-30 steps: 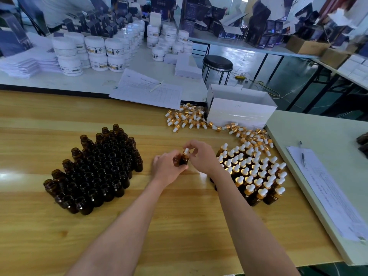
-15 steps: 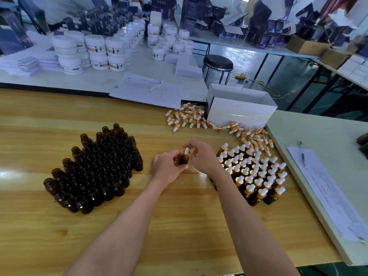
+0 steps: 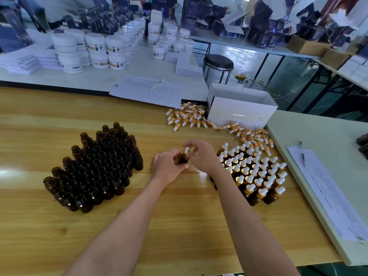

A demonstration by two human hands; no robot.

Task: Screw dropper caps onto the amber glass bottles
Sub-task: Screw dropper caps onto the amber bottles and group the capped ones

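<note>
At the middle of the wooden table my left hand grips a small amber bottle upright. My right hand pinches the white-bulbed dropper cap sitting on that bottle's neck. To the left stands a dense cluster of open amber bottles. Capped bottles with gold collars and white bulbs stand in rows to the right of my right wrist. Loose dropper caps lie scattered at the far side, trailing right toward the capped group.
A white open carton sits behind the loose caps. Papers with a pen lie on the white table beyond, with white jars. A pale side table at right carries a sheet and pen. A black stool stands past the tables.
Both hands stay at the same spot on the bottle and cap; my right fingers have shifted slightly around the cap.
</note>
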